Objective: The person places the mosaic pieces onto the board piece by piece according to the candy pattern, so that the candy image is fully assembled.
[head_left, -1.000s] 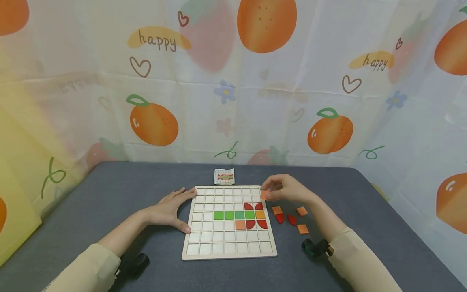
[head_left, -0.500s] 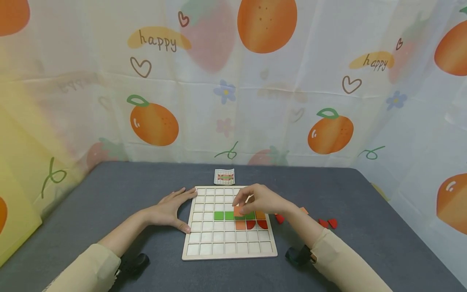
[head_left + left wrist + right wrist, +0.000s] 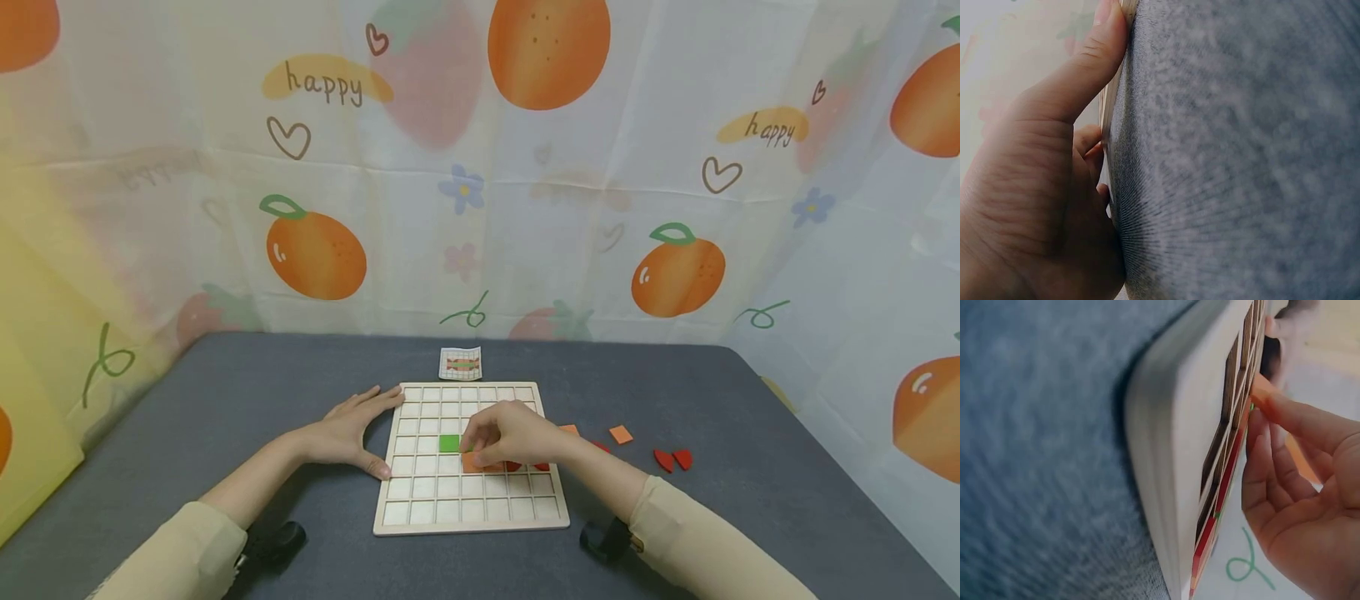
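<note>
In the head view my left hand (image 3: 347,435) lies along the left edge of the wooden grid board (image 3: 423,511), fingers spread and fairly straight. Its thumb (image 3: 1088,72) and fingertips meet that edge. My right hand (image 3: 512,433) pinches an orange square tile (image 3: 470,462) between thumb and fingers, low over the board's middle. That tile sits just left of another orange tile (image 3: 493,467) in the grid. A green tile (image 3: 449,443) shows beyond the fingers, and red curved pieces (image 3: 513,467) peek out below the hand. The hand hides other tiles of the pattern.
A small pattern card (image 3: 460,364) lies behind the board. To its right on the dark table are loose orange tiles (image 3: 621,434) and red curved pieces (image 3: 663,461), partly covered by the right forearm. A printed curtain (image 3: 480,208) hangs behind the table.
My right hand has carried the orange tile from the board's right edge leftward, then down toward me to the cell beside the other orange tile. The left hand has stayed put.
</note>
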Tool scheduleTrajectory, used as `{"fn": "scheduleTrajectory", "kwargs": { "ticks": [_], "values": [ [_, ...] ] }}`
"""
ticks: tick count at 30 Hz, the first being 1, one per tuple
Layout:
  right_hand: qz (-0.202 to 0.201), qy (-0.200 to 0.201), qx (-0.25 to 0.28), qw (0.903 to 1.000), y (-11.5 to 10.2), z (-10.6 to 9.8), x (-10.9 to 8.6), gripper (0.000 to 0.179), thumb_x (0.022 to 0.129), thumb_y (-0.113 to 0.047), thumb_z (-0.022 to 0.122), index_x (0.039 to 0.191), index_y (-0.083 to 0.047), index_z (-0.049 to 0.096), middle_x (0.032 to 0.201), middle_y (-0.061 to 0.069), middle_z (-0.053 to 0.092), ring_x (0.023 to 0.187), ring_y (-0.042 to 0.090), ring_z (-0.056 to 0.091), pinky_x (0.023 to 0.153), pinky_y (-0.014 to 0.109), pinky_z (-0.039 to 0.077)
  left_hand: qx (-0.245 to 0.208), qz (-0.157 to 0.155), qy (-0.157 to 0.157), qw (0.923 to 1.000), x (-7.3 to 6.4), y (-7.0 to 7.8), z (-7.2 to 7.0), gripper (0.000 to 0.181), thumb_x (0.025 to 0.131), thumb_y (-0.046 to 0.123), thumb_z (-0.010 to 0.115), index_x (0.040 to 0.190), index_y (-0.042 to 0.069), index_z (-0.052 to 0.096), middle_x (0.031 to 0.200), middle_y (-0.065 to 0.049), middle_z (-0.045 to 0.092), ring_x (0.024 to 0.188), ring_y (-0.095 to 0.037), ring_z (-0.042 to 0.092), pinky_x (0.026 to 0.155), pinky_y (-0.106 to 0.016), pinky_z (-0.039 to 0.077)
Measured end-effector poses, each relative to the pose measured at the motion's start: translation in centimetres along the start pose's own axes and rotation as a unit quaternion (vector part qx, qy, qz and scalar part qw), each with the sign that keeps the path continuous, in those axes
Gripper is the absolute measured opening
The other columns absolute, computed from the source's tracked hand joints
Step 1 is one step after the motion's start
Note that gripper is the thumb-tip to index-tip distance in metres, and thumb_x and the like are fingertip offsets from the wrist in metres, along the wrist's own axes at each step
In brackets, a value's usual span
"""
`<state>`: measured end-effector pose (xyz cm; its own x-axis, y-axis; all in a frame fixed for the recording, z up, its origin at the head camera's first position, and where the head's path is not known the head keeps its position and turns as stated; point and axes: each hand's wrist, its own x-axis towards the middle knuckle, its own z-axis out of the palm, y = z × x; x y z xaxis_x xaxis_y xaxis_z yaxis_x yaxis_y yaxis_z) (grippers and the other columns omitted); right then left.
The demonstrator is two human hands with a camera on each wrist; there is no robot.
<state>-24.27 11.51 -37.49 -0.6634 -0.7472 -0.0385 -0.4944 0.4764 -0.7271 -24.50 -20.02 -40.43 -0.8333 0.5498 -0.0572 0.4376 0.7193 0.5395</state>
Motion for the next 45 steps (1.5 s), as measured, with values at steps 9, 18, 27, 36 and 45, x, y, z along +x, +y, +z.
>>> {"fn": "scheduleTrajectory", "kwargs": {
  "ticks": [9,18,27,36,45],
  "values": [
    [0.002,0.013,-0.006,0.9999,0.12,0.40,0.04,0.015,0.085,-0.006,0.075,0.097,-0.016,0.075,0.084,0.003,0.072,0.077,0.005,0.064,0.074,0.021,0.053,0.002,-0.001,0.001,1.0000,0.02,-0.06,0.05,0.114,0.068,0.053,0.085,0.156,0.010,0.028,0.167,-0.013,0.019,0.152,-0.050,0.008,0.112,-0.077,0.012],
    [0.002,0.018,-0.044,0.9989,0.05,0.52,0.03,0.015,0.085,-0.010,0.076,0.097,-0.018,0.077,0.087,-0.002,0.073,0.074,0.001,0.063,0.070,0.020,0.052,0.002,0.004,0.003,1.0000,0.09,-0.15,0.16,0.114,0.068,0.054,0.085,0.156,0.009,0.029,0.167,-0.013,0.019,0.152,-0.050,0.009,0.113,-0.076,0.010],
    [-0.003,0.023,-0.073,0.9971,0.04,0.60,0.07,0.014,0.084,-0.015,0.078,0.098,-0.020,0.079,0.090,-0.005,0.072,0.073,-0.001,0.062,0.070,0.019,0.051,-0.001,0.001,0.002,1.0000,0.31,-0.47,0.29,0.113,0.068,0.054,0.084,0.156,0.010,0.029,0.167,-0.012,0.018,0.153,-0.048,0.008,0.114,-0.075,0.009],
    [0.005,0.023,-0.069,0.9973,-0.01,0.57,0.18,0.012,0.083,-0.014,0.079,0.093,-0.021,0.077,0.085,-0.006,0.071,0.068,0.004,0.064,0.068,0.020,0.050,0.000,-0.002,0.002,1.0000,0.36,-0.65,0.39,0.113,0.067,0.054,0.084,0.156,0.010,0.029,0.167,-0.011,0.018,0.153,-0.047,0.008,0.115,-0.074,0.009],
    [-0.005,0.024,-0.083,0.9963,-0.06,0.46,0.17,0.009,0.084,-0.013,0.077,0.091,-0.020,0.077,0.082,-0.006,0.073,0.067,-0.001,0.062,0.068,0.018,0.050,-0.001,-0.003,0.001,1.0000,0.27,-0.47,0.30,0.114,0.067,0.054,0.085,0.156,0.010,0.029,0.167,-0.011,0.018,0.153,-0.047,0.008,0.114,-0.075,0.009]
  ]
}}
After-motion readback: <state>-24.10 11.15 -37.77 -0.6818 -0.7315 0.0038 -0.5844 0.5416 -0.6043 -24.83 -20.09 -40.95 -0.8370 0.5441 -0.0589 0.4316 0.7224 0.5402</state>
